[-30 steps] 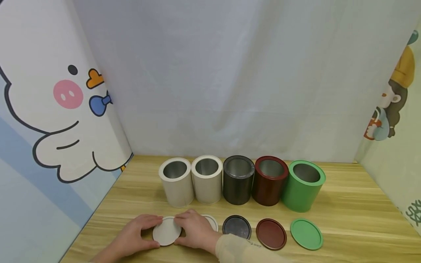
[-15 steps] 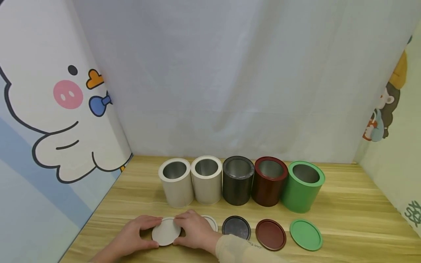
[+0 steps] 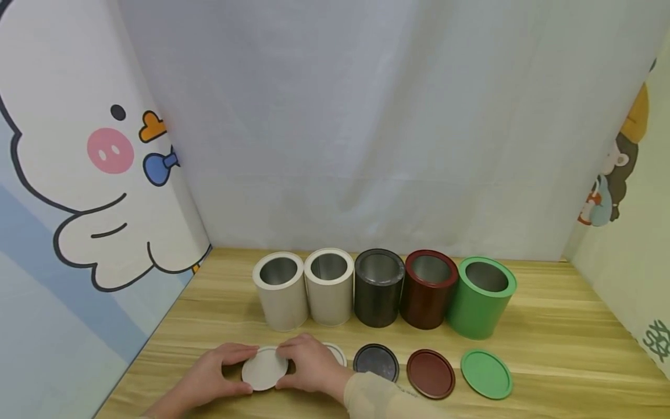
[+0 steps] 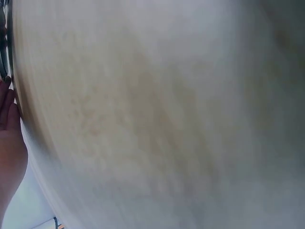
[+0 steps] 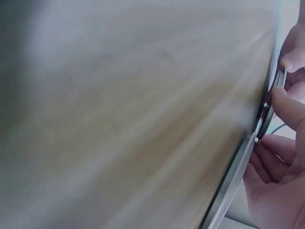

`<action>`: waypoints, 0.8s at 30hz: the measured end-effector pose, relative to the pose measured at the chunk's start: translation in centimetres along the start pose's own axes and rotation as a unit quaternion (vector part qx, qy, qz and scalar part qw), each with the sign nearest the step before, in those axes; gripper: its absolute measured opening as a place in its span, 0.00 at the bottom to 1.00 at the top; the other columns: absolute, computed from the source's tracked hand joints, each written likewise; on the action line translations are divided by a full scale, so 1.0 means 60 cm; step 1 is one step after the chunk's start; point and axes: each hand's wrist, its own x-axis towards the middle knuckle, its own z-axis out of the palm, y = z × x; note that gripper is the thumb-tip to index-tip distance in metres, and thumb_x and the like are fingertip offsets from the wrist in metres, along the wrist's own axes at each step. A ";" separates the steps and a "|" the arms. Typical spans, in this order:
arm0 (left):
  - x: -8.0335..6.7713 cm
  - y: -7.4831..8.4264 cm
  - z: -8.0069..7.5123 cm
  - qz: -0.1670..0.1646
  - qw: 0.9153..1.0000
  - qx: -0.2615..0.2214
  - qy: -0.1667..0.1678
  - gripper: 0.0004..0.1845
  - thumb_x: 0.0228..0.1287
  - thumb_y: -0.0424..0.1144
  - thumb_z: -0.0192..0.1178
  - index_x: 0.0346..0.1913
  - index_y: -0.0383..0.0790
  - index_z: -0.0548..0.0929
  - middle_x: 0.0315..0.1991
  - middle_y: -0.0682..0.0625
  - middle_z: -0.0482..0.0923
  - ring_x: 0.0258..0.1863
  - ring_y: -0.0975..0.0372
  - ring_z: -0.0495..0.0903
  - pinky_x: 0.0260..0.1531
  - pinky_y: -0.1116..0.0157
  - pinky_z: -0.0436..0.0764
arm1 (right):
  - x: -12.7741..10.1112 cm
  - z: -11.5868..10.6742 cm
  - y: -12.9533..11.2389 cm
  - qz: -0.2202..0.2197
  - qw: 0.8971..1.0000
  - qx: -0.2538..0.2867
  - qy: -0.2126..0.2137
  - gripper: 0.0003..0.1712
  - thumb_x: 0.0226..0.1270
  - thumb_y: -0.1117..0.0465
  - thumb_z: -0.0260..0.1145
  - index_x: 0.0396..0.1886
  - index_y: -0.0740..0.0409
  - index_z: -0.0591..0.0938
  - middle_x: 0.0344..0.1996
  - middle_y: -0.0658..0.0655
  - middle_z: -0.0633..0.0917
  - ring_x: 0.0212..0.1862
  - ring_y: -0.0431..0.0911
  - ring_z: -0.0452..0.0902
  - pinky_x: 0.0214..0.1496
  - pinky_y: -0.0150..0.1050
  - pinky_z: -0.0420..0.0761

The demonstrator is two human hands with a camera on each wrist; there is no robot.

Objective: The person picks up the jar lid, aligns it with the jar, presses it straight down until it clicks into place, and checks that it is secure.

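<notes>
White curtain (image 3: 366, 116) behind wooden table (image 3: 565, 349)

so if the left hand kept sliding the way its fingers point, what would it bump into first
The left hand grips the round off-white metal lid, fingers pointing toward the right hand on the lid's other edge. Going on, it would probably meet those fingers first, though depth is unclear.

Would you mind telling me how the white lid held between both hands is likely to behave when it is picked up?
The white lid looks thin and flat, so probably light and stiff. Lying flat on the table, it may be awkward to get fingers under; the left hand and right hand pinch its rim. Its smooth finish may be slippery.
</notes>
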 end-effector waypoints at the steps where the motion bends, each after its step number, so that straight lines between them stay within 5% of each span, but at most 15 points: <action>1: 0.000 0.001 0.000 -0.002 1.000 -0.001 0.001 0.32 0.51 0.57 0.75 0.57 0.44 0.85 0.54 0.53 0.83 0.53 0.58 0.79 0.52 0.60 0.79 | 0.001 0.000 0.001 0.000 1.000 0.003 0.000 0.24 0.55 0.45 0.77 0.48 0.51 0.87 0.51 0.46 0.84 0.55 0.40 0.76 0.57 0.27 0.72; 13: 0.002 0.008 -0.005 -0.056 0.997 -0.055 0.014 0.32 0.47 0.53 0.78 0.55 0.41 0.86 0.52 0.48 0.83 0.53 0.57 0.78 0.54 0.62 0.77 | -0.005 -0.017 0.007 0.014 0.995 0.095 0.003 0.29 0.55 0.49 0.78 0.55 0.56 0.85 0.53 0.49 0.84 0.57 0.40 0.76 0.61 0.29 0.71; 19: 0.007 0.015 -0.006 -0.045 0.996 -0.061 0.046 0.32 0.46 0.50 0.80 0.56 0.42 0.86 0.54 0.49 0.82 0.54 0.59 0.78 0.54 0.64 0.76 | -0.011 -0.022 0.009 0.053 0.990 0.133 0.011 0.32 0.55 0.48 0.78 0.59 0.55 0.83 0.56 0.49 0.82 0.61 0.43 0.74 0.63 0.34 0.71; 24: 0.015 0.027 -0.011 -0.032 0.994 -0.074 0.074 0.33 0.45 0.48 0.80 0.57 0.42 0.85 0.54 0.52 0.80 0.54 0.62 0.77 0.54 0.66 0.75 | -0.013 -0.023 0.015 0.041 0.989 0.140 0.040 0.32 0.56 0.49 0.78 0.59 0.57 0.83 0.56 0.51 0.83 0.60 0.44 0.75 0.62 0.34 0.72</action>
